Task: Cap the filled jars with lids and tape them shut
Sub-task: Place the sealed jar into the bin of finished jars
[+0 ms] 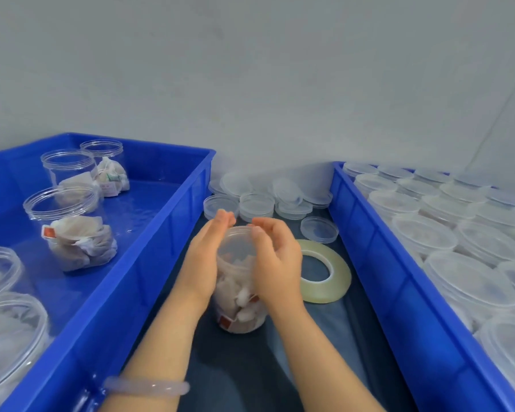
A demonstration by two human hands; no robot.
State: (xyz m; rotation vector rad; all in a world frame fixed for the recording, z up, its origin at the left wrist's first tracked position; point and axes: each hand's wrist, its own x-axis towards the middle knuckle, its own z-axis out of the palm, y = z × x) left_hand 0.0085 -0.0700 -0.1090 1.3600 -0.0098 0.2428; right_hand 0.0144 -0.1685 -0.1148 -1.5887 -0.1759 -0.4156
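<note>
The left hand [204, 257] lies flat against the left side of a filled jar [238, 307] at the frame's centre, fingers straight and reaching up to its lid [238, 242]. The right hand [275, 260] curls over the lid's right edge, gripping it. The jar stands upright on a dark surface [250, 367] between two blue bins. A tape roll [336, 275] lies flat just right of it. Loose lids [256, 203] are piled above. Uncapped jars [72, 233] stand in the left bin [173, 221], and capped jars [422, 230] fill the right bin [369, 233].
</note>
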